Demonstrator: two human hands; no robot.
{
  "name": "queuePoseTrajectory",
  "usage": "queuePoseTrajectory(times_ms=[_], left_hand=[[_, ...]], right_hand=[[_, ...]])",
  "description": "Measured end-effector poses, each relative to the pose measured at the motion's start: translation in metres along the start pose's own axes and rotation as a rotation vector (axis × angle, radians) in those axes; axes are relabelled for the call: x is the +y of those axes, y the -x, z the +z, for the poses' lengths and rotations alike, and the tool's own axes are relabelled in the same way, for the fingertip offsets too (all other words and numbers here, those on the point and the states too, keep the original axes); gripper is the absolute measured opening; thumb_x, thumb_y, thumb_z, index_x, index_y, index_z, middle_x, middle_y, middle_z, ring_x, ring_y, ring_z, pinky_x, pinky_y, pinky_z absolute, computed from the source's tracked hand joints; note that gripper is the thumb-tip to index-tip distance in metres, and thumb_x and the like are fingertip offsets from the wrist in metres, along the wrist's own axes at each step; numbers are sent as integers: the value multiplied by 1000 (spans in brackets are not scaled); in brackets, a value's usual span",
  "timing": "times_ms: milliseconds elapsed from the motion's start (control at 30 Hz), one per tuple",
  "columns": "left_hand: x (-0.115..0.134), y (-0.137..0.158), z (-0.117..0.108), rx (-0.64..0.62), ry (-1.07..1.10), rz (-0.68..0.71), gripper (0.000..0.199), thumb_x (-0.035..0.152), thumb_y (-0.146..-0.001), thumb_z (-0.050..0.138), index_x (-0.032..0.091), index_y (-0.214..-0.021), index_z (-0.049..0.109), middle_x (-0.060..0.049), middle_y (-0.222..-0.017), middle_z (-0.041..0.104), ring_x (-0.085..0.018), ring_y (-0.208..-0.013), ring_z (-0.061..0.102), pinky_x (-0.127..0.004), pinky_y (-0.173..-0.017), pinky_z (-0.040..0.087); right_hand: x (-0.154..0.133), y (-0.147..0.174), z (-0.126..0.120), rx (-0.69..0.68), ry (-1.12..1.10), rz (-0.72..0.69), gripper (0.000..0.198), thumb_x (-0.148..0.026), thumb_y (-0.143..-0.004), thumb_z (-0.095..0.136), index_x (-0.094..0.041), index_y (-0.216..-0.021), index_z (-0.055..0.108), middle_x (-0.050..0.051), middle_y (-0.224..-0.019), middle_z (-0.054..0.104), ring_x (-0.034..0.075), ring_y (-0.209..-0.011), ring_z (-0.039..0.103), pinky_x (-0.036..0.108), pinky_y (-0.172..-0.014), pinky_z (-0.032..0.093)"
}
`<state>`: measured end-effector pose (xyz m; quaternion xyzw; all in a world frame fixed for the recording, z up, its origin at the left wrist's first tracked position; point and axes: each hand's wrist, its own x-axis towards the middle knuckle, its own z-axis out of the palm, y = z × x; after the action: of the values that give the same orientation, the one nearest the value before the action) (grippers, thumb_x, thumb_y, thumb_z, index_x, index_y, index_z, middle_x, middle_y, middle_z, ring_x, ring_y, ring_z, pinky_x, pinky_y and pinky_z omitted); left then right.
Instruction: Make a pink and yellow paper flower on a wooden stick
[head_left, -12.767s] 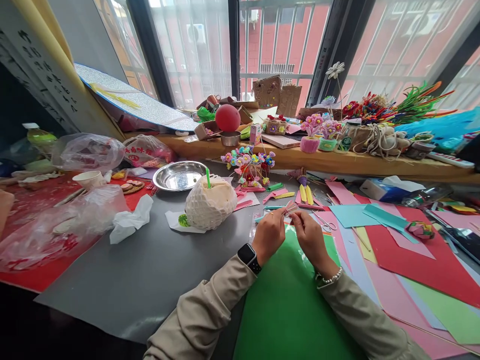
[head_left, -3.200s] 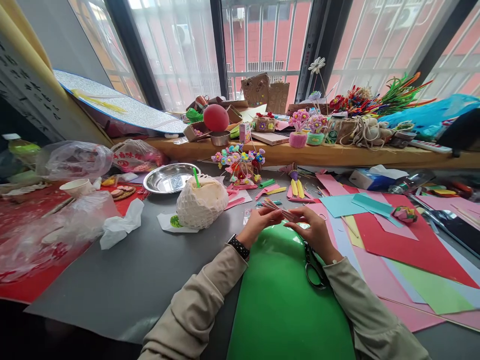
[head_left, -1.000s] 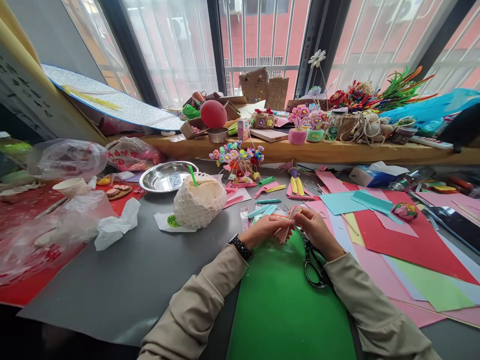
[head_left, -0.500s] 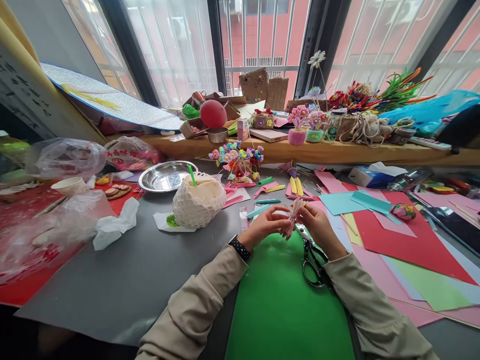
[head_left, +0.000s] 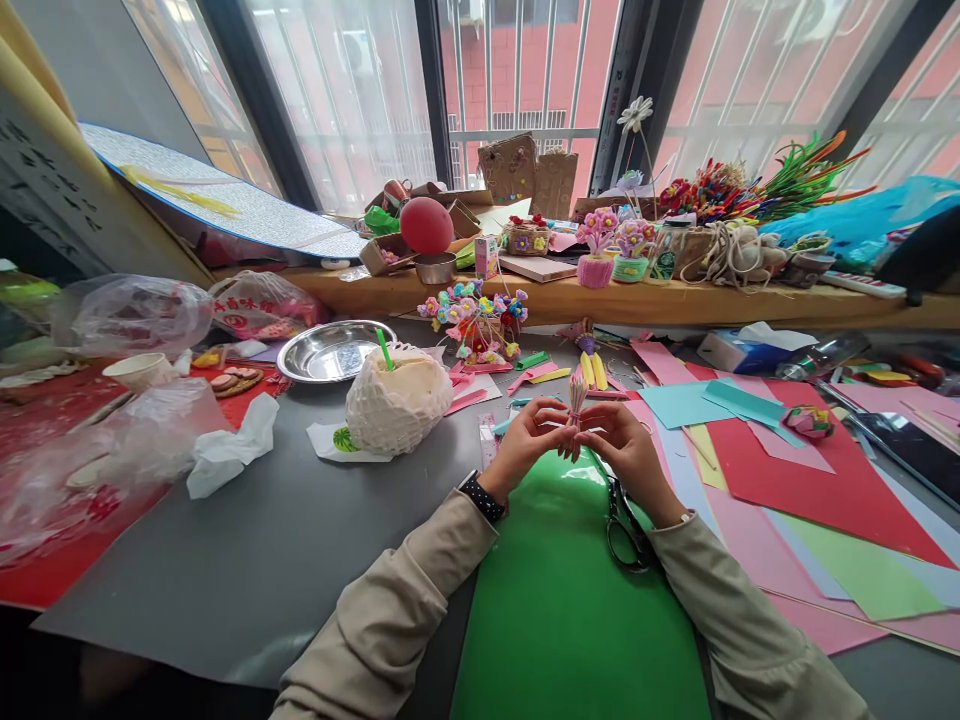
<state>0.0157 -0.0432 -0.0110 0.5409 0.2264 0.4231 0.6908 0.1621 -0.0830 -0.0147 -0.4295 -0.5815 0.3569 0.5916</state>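
Between my two hands stands a small bundle of thin pinkish-white paper strips, pinched in at its middle and fanned at both ends. My left hand grips the bundle from the left with thumb and fingertips. From the right, my right hand pinches the same narrow middle. Both are held above the far end of a green sheet. Scissors with black handles lie on that sheet by my right wrist, their blades partly hidden by the hand.
Coloured paper sheets cover the right side. To the left are a net-wrapped coconut with a green straw, a steel plate, crumpled tissue and plastic bags. Craft flowers stand ahead, below a crowded wooden ledge.
The paper bundle has turned from tilted to upright and shifted slightly left. My right hand has moved left, so the fingers of both hands now meet at its middle.
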Motion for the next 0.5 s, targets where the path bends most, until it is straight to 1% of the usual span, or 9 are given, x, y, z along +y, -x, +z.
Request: queuePoseTrajectory(times_ms=[167,333,500], left_hand=[[2,1,1,1,-17,7,42,31,-60,70,16,-90,46,1,-78,54,-9,-59,56,-23,-57,45],[2,1,1,-6,-43,8,41,31,-60,70,16,-89,47,0,-78,55,-10,-62,57,-24,-58,45],[2,2,1,13,-71,-4,40,32,-60,70,15,-89,49,-1,-79,55,-11,-64,57,-24,-58,45]], right_hand=[[-3,0,0,-23,4,13,28,-33,-67,65,-22,-86,50,2,-86,57,15,-76,59,29,-62,52],[-3,1,0,-3,30,15,22,-34,-70,61,-22,-85,50,2,-82,58,14,-74,60,28,-61,51],[-1,1,-1,-6,34,13,23,-35,-69,62,-22,-84,50,2,-82,57,16,-76,60,28,-62,51]])
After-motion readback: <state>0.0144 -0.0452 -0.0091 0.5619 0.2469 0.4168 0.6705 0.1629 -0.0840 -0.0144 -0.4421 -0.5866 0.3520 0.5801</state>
